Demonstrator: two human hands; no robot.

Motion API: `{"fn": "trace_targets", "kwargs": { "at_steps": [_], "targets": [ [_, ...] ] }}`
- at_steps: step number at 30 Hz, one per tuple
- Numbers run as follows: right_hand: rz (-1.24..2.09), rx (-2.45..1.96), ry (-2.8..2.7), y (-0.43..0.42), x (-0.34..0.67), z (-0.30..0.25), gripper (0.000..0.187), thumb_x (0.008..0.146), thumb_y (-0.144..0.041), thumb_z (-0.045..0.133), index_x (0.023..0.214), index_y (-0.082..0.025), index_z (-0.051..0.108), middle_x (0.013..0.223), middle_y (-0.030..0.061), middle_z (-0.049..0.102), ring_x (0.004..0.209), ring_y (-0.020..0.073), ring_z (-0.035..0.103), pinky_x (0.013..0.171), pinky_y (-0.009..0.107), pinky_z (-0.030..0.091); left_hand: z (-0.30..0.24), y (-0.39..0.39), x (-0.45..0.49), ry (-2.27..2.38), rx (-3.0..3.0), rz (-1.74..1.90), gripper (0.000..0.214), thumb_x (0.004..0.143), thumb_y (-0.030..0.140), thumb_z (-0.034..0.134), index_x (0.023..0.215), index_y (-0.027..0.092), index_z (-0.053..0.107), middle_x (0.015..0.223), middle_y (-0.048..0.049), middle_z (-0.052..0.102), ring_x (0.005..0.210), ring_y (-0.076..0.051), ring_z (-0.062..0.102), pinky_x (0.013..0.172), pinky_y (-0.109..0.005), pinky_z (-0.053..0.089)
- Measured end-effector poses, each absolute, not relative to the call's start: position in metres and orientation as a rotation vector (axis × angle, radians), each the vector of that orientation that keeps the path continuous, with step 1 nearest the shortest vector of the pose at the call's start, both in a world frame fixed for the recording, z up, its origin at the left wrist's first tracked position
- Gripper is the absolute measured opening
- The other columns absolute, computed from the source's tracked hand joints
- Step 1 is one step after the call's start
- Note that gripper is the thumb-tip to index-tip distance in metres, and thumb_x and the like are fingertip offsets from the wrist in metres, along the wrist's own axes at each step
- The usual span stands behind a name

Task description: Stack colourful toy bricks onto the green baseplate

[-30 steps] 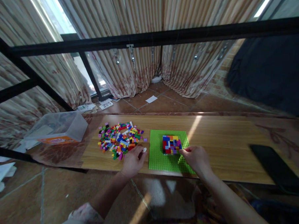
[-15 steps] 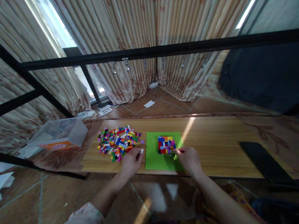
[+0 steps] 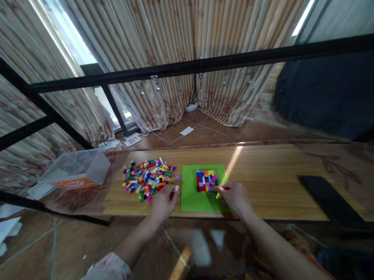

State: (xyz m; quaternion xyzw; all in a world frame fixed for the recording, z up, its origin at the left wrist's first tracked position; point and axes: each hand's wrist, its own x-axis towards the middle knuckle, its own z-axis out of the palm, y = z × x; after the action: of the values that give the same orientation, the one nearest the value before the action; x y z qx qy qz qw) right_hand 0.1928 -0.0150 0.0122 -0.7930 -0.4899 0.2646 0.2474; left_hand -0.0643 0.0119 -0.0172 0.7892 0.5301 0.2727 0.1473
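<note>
Between the thumb and fingers of my left hand point(image 3: 163, 203) is a small white toy brick point(image 3: 176, 188). That hand is between the loose pile of coloured bricks point(image 3: 150, 178) and the green baseplate point(image 3: 189, 201). A square patch of many-coloured bricks point(image 3: 206, 181) sits on the baseplate. My right hand point(image 3: 236, 197) is at the patch's lower right corner, its fingertips pinched together. Whether a brick is between them is too small to tell.
A clear plastic box point(image 3: 78, 167) with an orange label stands left of the pile. A dark flat phone-like slab point(image 3: 332, 201) lies at the right end of the wooden board point(image 3: 269, 173). A black metal bar point(image 3: 190, 67) crosses in front of the curtains.
The view has shifted very slightly. Both hands keep nearly the same places, the left with the white brick and the right at the patch's corner.
</note>
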Motion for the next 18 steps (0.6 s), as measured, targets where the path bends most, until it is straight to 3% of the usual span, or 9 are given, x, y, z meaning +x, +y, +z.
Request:
{"fn": "trace_targets", "kwargs": {
  "at_steps": [10, 18],
  "targets": [
    [0.803, -2.168, -1.284, -0.010, 0.196, 0.010, 0.024, 0.073, -0.038, 0.066, 0.057, -0.020, 0.069, 0.047, 0.0019, 0.064, 0.049, 0.0142, 0.061, 0.048, 0.023, 0.036, -0.018, 0.012, -0.065, 1.504, 2.256, 0.772, 0.020, 0.090, 0.035, 0.045, 0.085, 0.019, 0.057, 0.077, -0.0019, 0.061, 0.072, -0.014, 0.057, 0.064, -0.023, 0.041],
    [0.787, -2.238, -1.374, -0.002, 0.197, 0.015, 0.038, 0.075, -0.047, 0.063, 0.049, -0.019, 0.066, 0.044, 0.0029, 0.061, 0.048, 0.0146, 0.060, 0.048, 0.024, 0.037, -0.020, 0.012, -0.066, 1.468, 2.300, 0.704, 0.019, 0.091, 0.032, 0.044, 0.088, 0.020, 0.058, 0.082, -0.0025, 0.062, 0.075, -0.014, 0.057, 0.068, -0.025, 0.043]
  ]
}}
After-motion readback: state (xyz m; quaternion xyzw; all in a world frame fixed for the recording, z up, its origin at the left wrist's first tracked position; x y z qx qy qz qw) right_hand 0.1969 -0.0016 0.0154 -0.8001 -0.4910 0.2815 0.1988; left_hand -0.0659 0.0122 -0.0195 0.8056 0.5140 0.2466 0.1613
